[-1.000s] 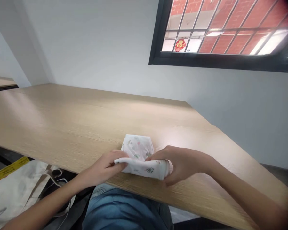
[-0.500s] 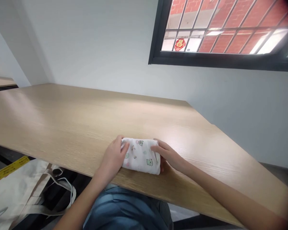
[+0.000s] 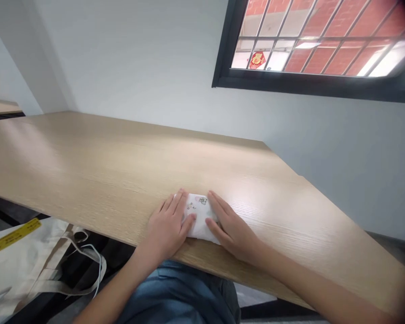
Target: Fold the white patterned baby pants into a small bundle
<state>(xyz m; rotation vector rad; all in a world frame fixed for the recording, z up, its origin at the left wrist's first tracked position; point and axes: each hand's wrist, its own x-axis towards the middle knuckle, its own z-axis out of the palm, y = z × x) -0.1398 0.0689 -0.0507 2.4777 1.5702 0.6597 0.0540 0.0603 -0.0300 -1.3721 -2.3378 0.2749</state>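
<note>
A folded, printed white cloth [image 3: 201,227] lies near the table [image 3: 104,166] edge. Left hand [image 3: 168,226] and right hand [image 3: 234,228], fingers outstretched, rest over its sides, apparently to keep it flat.

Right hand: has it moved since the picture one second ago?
Yes. Against the right edge of the table, the right hand has shifted leftward, farther from that edge; it now lies on the patterned cloth.

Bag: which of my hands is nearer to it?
Left. The left hand is right of the bag, on the left end of the cloth; the right hand is farther right, on the cloth's right end.
</note>
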